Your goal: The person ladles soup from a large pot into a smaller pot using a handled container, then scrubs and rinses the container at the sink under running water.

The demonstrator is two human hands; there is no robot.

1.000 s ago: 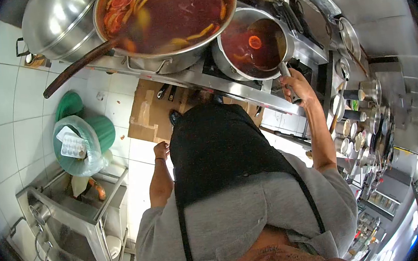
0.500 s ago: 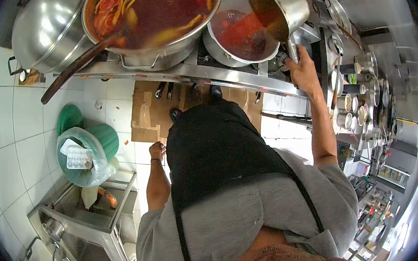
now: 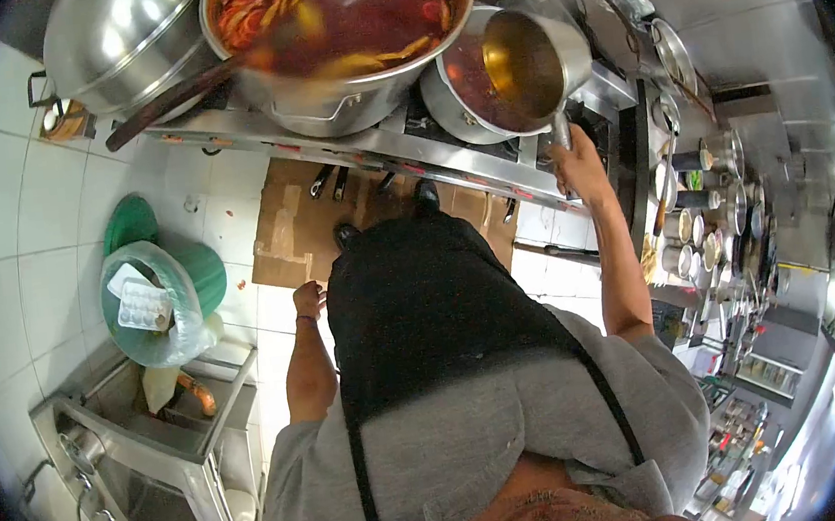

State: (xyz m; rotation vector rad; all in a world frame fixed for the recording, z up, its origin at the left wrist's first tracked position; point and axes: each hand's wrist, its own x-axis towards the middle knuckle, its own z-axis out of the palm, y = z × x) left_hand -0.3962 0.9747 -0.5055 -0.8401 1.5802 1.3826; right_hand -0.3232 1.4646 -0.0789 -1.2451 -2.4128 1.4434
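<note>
My right hand [image 3: 581, 164] is closed round the handle of a metal saucepan [image 3: 573, 50]. The saucepan is tilted over a smaller pot [image 3: 443, 107] of dark red liquid [image 3: 468, 75], and its inside looks amber. To the left, a large pot [image 3: 328, 108] holds red liquid with orange-red slices and yellowish strips. A long wooden handle [image 3: 171, 103] leans over that pot's rim, its far end blurred. Down at my left side hangs my left hand [image 3: 309, 299], away from the stove, fingers loosely curled and nothing visible in them.
A domed metal vessel [image 3: 131, 47] stands left of the large pot. The stove's front edge [image 3: 377, 154] runs before me. Cardboard [image 3: 282, 208] covers the floor at my feet. A lined green bin [image 3: 203, 276] and a metal sink unit [image 3: 133, 439] are on the left.
The saucepan has shifted left with my right hand, turning its mouth more toward me. The red stream seen at its rim earlier no longer shows. My view has shifted slightly; my left hand stays low.
</note>
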